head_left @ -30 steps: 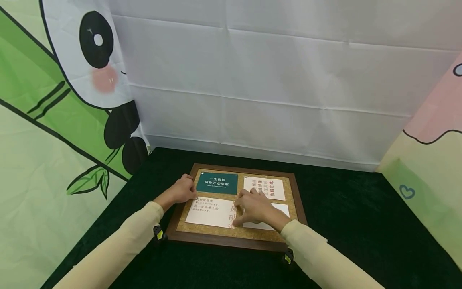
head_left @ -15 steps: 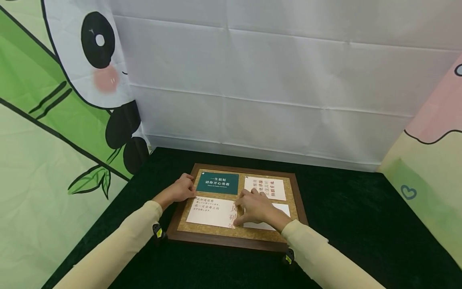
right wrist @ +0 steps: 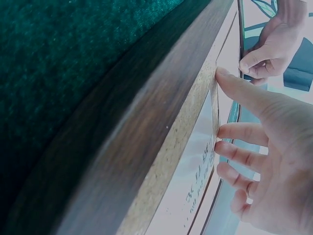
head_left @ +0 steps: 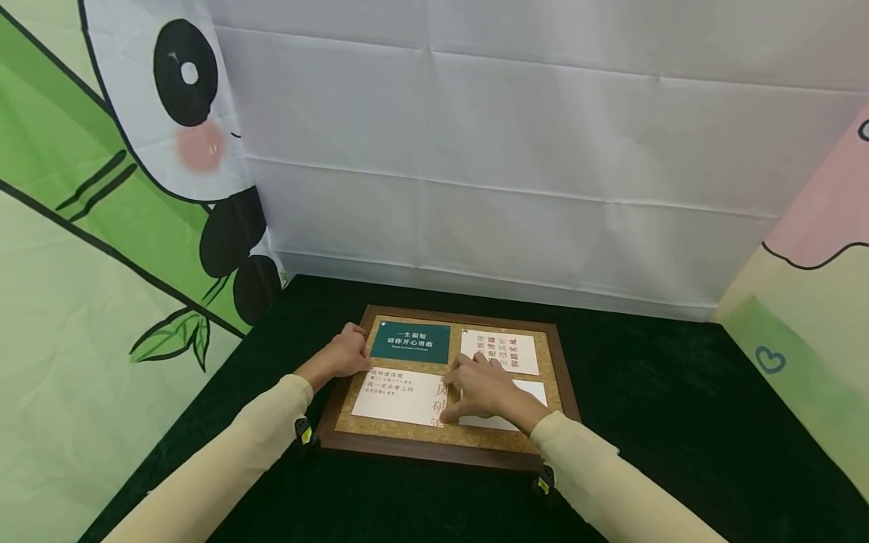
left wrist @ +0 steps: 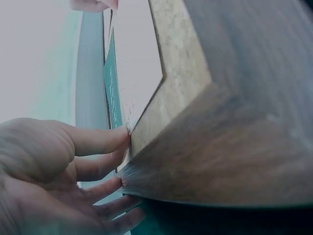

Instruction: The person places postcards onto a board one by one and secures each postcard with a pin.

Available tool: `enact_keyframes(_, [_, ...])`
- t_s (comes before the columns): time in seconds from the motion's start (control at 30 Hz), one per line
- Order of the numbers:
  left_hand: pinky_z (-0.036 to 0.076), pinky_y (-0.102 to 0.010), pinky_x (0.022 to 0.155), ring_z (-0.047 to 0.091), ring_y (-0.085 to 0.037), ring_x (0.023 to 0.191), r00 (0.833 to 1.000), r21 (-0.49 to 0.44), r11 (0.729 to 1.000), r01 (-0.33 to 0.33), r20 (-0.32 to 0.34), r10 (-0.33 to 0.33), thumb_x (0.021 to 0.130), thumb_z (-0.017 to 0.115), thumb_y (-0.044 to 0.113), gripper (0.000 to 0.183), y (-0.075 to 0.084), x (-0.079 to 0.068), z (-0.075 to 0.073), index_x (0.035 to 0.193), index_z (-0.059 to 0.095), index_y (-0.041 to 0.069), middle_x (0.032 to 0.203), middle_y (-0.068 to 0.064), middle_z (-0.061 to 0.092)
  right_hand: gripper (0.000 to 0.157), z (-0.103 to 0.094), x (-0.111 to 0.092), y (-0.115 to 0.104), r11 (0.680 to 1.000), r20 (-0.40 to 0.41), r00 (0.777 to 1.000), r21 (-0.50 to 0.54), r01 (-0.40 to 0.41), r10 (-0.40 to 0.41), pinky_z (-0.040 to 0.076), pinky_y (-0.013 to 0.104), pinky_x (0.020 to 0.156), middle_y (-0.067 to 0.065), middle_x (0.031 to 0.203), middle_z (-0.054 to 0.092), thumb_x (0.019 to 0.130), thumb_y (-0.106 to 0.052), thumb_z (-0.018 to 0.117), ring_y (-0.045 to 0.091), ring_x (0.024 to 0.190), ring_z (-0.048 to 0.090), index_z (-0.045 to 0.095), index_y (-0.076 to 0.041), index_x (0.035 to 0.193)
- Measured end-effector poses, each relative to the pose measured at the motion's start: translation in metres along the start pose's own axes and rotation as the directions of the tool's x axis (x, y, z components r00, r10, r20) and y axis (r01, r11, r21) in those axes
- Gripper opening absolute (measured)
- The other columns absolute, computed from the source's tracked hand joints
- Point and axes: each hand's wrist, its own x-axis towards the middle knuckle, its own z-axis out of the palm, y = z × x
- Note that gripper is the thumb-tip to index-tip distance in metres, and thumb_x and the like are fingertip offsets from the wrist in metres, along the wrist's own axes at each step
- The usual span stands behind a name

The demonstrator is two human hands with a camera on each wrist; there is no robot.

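Note:
A white card printed with red-brown characters lies at the lower left of a wood-framed corkboard. My left hand has thumb and forefinger together at the card's upper left corner; in the left wrist view its other fingers are at the wooden frame. At the card's right edge is my right hand, its thumb near the lower corner and its forefinger higher up. The right wrist view shows that thumb set apart from the loosely bent fingers, the tips touching the card and board.
Also on the corkboard are a teal card at upper left, a white card at upper right and another white card at lower right, partly under the right hand. A dark green cloth covers the table before a white curtain.
The head view has shifted very slightly. Both hands and the card stay in nearly the same place.

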Motion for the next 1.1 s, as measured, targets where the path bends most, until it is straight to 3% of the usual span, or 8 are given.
enact_keyframes(0.23, [0.045,-0.038,0.082,0.045,-0.033,0.113,1.000,-0.083,0.996,0.010,-0.022,-0.012,0.084,0.074,0.005,0.022,0.001,0.002,0.001,0.071,0.056,0.005,0.139,-0.019,0.037,0.055,0.001,-0.002,0.003,1.000,-0.009,1.000,-0.009,-0.002,0.002,0.037,0.036,0.074,0.001,0.122,0.059,0.072,-0.055,0.081,0.022,0.100,0.049,0.073,-0.019,0.112])
enact_keyframes(0.57, [0.046,-0.037,0.082,0.045,-0.033,0.113,1.000,-0.098,0.995,0.006,-0.012,-0.007,0.084,0.074,0.005,0.020,0.002,0.004,0.002,0.073,0.058,0.005,0.138,-0.019,0.037,0.064,0.002,-0.002,0.009,1.000,-0.015,1.000,0.021,-0.018,0.019,0.036,0.036,0.073,-0.002,0.117,0.059,0.072,-0.054,0.082,0.019,0.092,0.046,0.069,-0.018,0.123])
enact_keyframes(0.9, [0.047,-0.035,0.078,0.048,-0.032,0.109,1.000,-0.103,0.995,-0.009,-0.015,0.007,0.086,0.073,0.005,0.016,0.003,0.001,0.006,0.081,0.057,0.005,0.135,-0.019,0.039,0.059,0.000,-0.005,0.013,0.998,-0.007,1.000,0.063,-0.020,0.020,0.041,0.041,0.077,0.000,0.120,0.060,0.077,-0.050,0.079,0.022,0.096,0.049,0.068,-0.017,0.124])
enact_keyframes(1.0, [0.043,-0.038,0.078,0.049,-0.030,0.103,1.000,-0.053,0.998,-0.015,0.002,0.015,0.089,0.069,0.010,0.013,0.001,0.001,0.004,0.089,0.057,0.007,0.128,-0.017,0.045,0.052,-0.004,-0.009,0.021,0.995,-0.044,0.998,0.095,-0.036,0.040,0.045,0.048,0.085,0.003,0.124,0.061,0.085,-0.048,0.072,0.026,0.105,0.053,0.067,-0.016,0.125])
enact_keyframes(1.1, [0.041,-0.044,0.080,0.049,-0.030,0.099,1.000,-0.021,1.000,-0.018,-0.025,0.018,0.095,0.063,0.019,0.015,-0.002,0.002,-0.002,0.102,0.058,0.007,0.120,-0.015,0.050,0.050,-0.013,-0.017,0.041,0.989,-0.142,0.985,0.120,-0.084,0.101,0.043,0.056,0.096,0.008,0.132,0.060,0.091,-0.047,0.064,0.032,0.118,0.053,0.066,-0.013,0.127])
